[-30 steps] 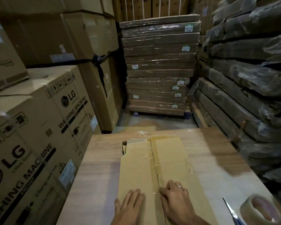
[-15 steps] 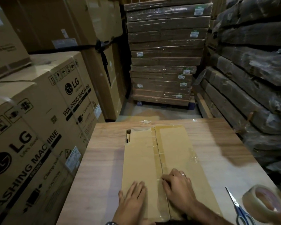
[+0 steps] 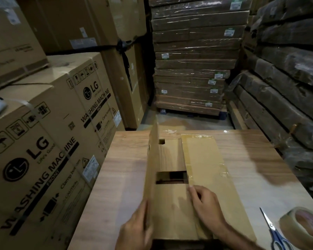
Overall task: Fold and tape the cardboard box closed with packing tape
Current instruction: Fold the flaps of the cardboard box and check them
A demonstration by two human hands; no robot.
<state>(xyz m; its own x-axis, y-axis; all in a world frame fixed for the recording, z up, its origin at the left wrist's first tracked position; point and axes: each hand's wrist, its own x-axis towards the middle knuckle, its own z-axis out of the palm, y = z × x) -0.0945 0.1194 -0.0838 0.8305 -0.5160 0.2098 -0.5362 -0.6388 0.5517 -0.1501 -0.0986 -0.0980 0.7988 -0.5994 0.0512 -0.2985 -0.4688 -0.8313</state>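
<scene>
**Half open, half shut**

Far left: tall LG boxes point(image 3: 43, 141). Middle of the wooden table point(image 3: 126, 177): cardboard box point(image 3: 170, 213), left flap point(image 3: 152, 159) standing up, gripped near its end by the left hand point(image 3: 134, 231). Right flap point(image 3: 206, 168) lying flat under the right hand point(image 3: 208, 208), fingers curled at its edge; pinching or not, cannot tell. Far right: scissors point(image 3: 271, 230) beside tape roll point(image 3: 287, 222).

The left flap point(image 3: 151, 163) was lying flat and now stands up. The left grip point(image 3: 134, 231) holds its near edge. The right grip point(image 3: 206, 206) has slid to the right flap's point(image 3: 206, 168) inner edge, fingers curled there. The inner flaps point(image 3: 170, 159) now show.
</scene>
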